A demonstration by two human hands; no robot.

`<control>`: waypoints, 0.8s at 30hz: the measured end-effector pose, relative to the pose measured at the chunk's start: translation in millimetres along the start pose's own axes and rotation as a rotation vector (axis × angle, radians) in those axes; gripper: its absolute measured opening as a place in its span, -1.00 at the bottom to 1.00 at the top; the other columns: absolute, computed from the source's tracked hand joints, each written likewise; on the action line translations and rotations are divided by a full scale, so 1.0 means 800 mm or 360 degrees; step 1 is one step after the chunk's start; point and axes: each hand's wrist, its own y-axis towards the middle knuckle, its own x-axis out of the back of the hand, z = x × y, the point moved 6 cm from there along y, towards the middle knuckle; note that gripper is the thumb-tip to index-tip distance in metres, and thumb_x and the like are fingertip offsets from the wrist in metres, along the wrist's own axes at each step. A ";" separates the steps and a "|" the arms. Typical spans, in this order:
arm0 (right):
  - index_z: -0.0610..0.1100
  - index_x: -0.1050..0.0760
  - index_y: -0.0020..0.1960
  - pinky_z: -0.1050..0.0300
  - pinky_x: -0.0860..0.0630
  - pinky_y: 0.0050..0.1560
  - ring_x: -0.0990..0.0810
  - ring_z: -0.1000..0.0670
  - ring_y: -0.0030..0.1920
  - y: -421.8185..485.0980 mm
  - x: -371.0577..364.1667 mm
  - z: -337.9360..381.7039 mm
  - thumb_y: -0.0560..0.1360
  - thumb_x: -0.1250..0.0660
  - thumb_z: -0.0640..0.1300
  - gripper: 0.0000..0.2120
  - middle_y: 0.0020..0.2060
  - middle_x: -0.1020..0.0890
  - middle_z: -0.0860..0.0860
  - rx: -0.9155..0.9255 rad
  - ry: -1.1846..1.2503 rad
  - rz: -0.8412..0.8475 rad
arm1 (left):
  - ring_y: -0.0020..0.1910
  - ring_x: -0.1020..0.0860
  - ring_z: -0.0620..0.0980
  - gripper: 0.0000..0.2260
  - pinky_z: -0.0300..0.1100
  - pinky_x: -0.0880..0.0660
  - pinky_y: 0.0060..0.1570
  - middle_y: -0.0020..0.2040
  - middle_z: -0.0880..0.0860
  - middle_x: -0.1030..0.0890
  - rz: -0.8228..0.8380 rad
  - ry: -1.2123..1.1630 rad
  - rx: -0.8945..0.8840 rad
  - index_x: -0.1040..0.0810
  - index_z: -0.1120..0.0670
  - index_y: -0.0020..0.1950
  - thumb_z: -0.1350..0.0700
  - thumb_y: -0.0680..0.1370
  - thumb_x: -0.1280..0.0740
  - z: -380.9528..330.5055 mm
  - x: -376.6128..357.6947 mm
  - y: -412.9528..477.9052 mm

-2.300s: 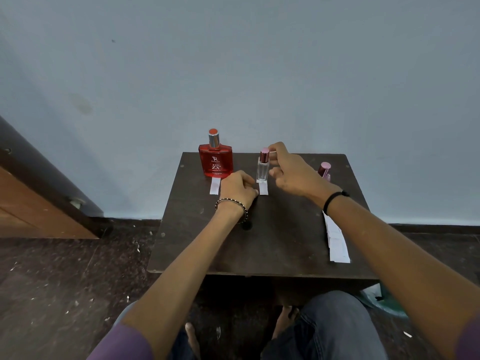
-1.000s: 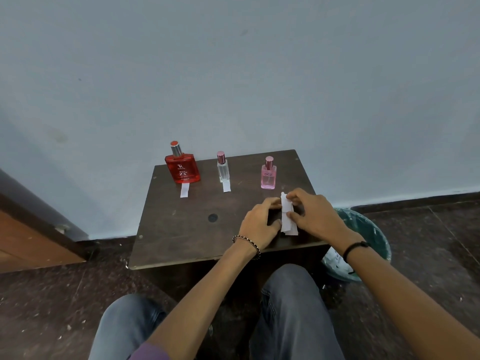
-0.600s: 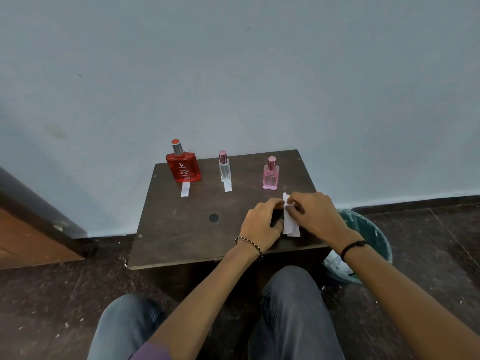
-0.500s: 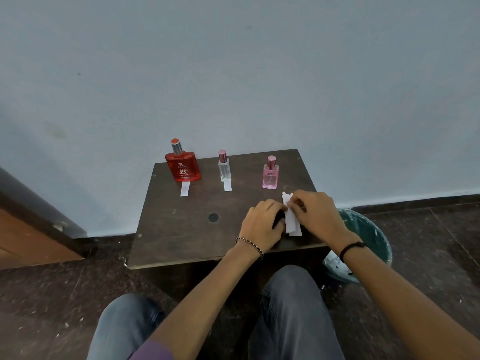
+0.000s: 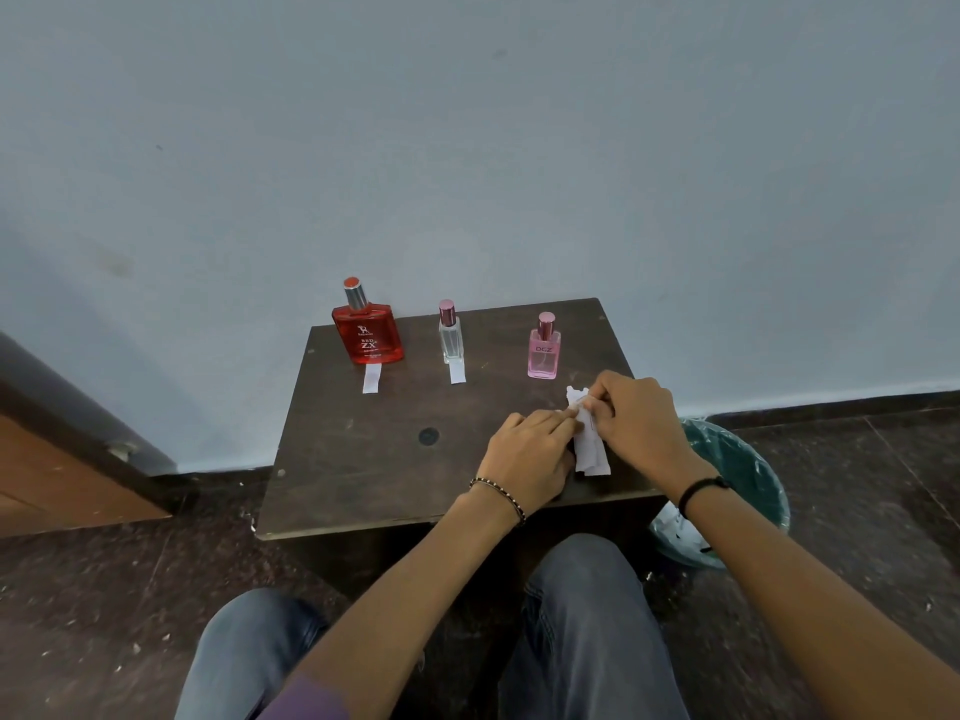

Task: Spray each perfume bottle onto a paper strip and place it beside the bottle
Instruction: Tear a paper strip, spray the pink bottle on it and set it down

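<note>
While two strips already lie in front of the red bottle (image 5: 368,335) and clear bottle (image 5: 450,337), the pink bottle (image 5: 544,351) has none. A paper stack (image 5: 590,454) is pinned near the table (image 5: 363,459) front edge by the left hand (image 5: 527,454), prob. so one strip can be peeled off. Right hand (image 5: 636,423) fingers are pinched on the top strip's end, apparently; view's blurry.

A plain home room: small wooden table (image 5: 363,459), lined bin (image 5: 753,475), bare wall (image 5: 467,148).
</note>
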 end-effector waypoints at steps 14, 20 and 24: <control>-0.19 -0.46 0.03 0.37 -0.59 -0.35 -0.73 0.07 -0.26 0.001 0.006 -0.040 0.64 -0.26 -0.22 -0.96 -0.15 -0.71 -0.13 -0.0572 0.0901 -0.0050 | 0.24 -0.60 0.10 -0.65 -0.02 -0.47 0.03 0.23 0.10 -0.66 0.0011 0.0005 0.0073 -0.57 0.16 0.29 0.21 0.51 -0.30 0.002 -0.005 0.002; -0.08 -0.57 -0.04 0.13 -0.61 -0.09 -0.64 0.04 -0.18 -0.014 0.008 -0.015 0.59 -0.36 -0.09 -0.92 -0.16 -0.68 0.01 -0.0224 0.0424 -0.0200 | 0.22 -0.55 0.10 -0.67 -0.02 -0.46 0.17 0.24 0.08 -0.63 0.0214 -0.0422 0.0366 -0.53 0.04 0.36 0.15 0.62 -0.19 0.016 0.004 0.010; -0.05 -0.69 -0.03 0.42 -0.46 -0.14 -0.55 0.22 -0.26 -0.026 0.006 0.027 0.54 -0.43 -0.10 -0.93 -0.15 -0.67 0.09 0.0194 0.0362 -0.0245 | 0.01 -0.65 0.04 -0.74 -0.08 -0.57 0.06 -0.02 0.07 -0.72 -0.0137 -0.1356 0.1116 -0.67 0.06 0.10 -0.04 0.64 -0.25 0.041 0.012 -0.002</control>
